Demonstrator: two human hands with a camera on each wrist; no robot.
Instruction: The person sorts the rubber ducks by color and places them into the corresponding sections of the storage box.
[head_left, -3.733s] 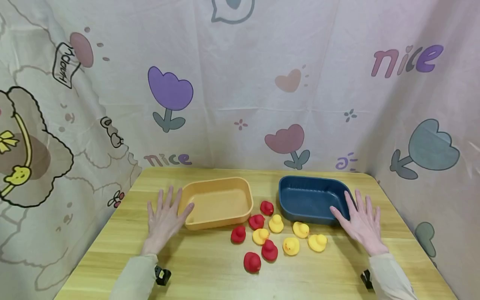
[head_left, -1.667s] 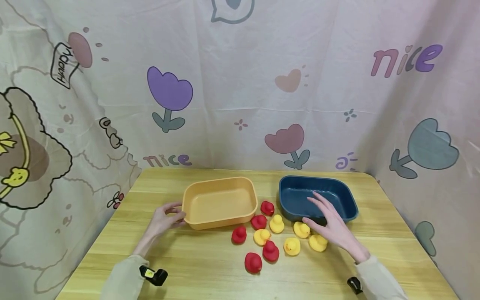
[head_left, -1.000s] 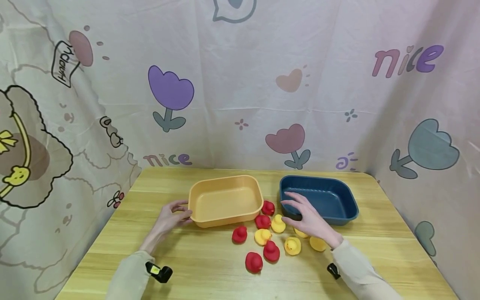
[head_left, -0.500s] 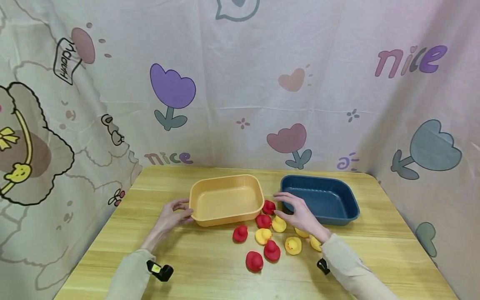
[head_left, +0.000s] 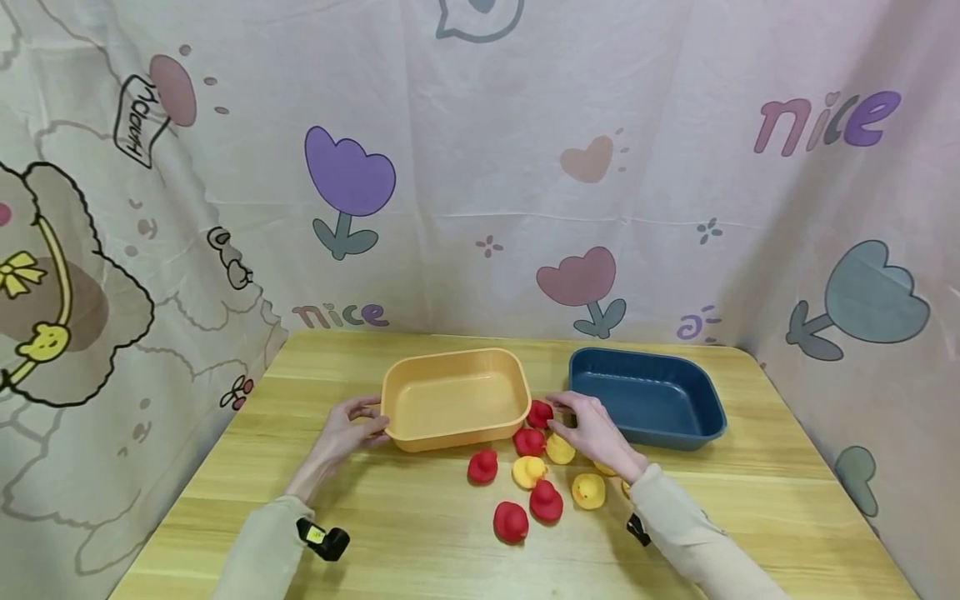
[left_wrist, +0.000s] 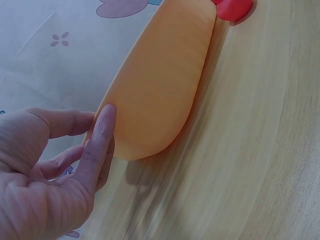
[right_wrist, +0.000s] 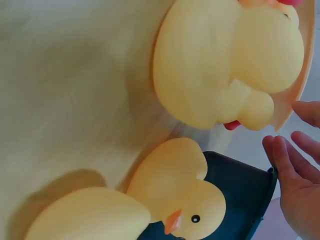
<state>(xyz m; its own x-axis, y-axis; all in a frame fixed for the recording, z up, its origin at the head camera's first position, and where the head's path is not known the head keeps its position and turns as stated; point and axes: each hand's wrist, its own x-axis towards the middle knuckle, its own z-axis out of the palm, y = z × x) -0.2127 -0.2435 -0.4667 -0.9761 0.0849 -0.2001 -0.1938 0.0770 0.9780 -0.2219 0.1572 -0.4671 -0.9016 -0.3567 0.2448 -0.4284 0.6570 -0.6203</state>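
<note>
A yellow-orange tray (head_left: 456, 400) lies on the table, and my left hand (head_left: 341, 433) holds its left end. In the left wrist view the bent fingers press the tray's outer wall close to the rim. My right hand (head_left: 597, 429) reaches beside a red rubber duck (head_left: 540, 414) near the tray's right end, fingers and thumb apart on the duck's right side. The right wrist view shows a gap between those fingertips, with a large yellow duck (right_wrist: 200, 60) in front hiding most of the red one. Several red and yellow ducks lie in front of the tray.
To the right stands a dark blue tray (head_left: 645, 396) with nothing in it, just behind the right hand. A yellow duck (head_left: 559, 448) sits below the right fingers, and others are partly covered by that forearm. A printed cloth (head_left: 465, 167) hangs behind the wooden table (head_left: 405, 533).
My left hand has come to the yellow-orange tray's left end, and the tray has shifted right. My right hand has left the blue tray's right side and moved left to the red duck.
</note>
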